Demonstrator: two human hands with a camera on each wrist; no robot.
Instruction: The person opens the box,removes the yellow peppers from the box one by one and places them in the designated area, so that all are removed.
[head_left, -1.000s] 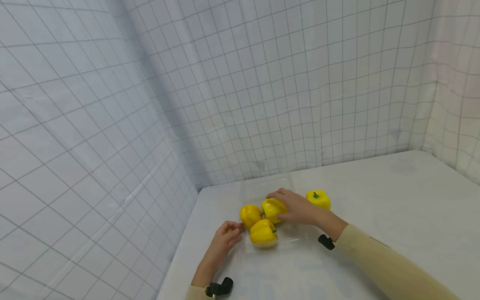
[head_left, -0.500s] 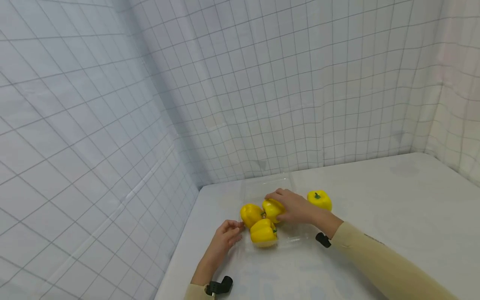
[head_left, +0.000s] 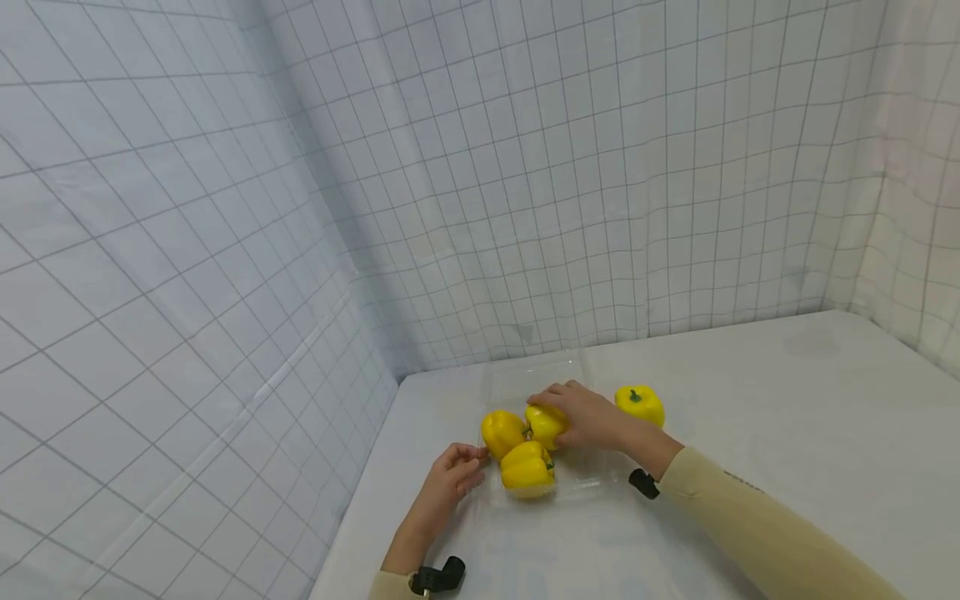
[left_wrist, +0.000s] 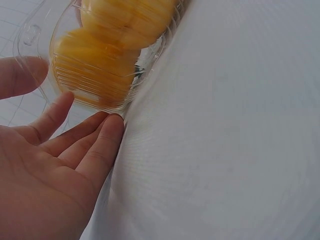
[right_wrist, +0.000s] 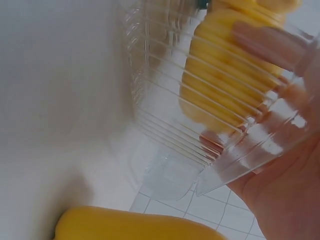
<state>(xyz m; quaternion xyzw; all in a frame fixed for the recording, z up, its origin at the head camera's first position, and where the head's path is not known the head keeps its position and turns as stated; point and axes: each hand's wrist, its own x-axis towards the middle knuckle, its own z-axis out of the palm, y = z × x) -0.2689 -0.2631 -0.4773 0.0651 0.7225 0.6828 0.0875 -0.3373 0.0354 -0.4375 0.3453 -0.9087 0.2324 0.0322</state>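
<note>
A clear plastic clamshell container (head_left: 577, 485) lies on the table with several yellow bell peppers in it. My right hand (head_left: 588, 417) reaches over its right side and grips one yellow bell pepper (head_left: 543, 427) there; through the clear wall in the right wrist view, my fingers bend around that pepper (right_wrist: 225, 70). Beside it sit the left bell pepper (head_left: 502, 432) and the front bell pepper (head_left: 528, 471). My left hand (head_left: 447, 479) touches the container's left side with fairly straight fingers, seen in the left wrist view against the ribbed wall (left_wrist: 100, 97).
Another yellow bell pepper (head_left: 640, 405) stands on the white table (head_left: 765, 417), right of the container. Behind the peppers the container's clear lid (head_left: 532, 375) lies folded back near the grid-patterned back curtain (head_left: 525, 208). A second grid curtain (head_left: 187, 333) rises along the left.
My right hand settles slightly lower and further left with its bell pepper in the container. My left hand stays at the container's left side.
</note>
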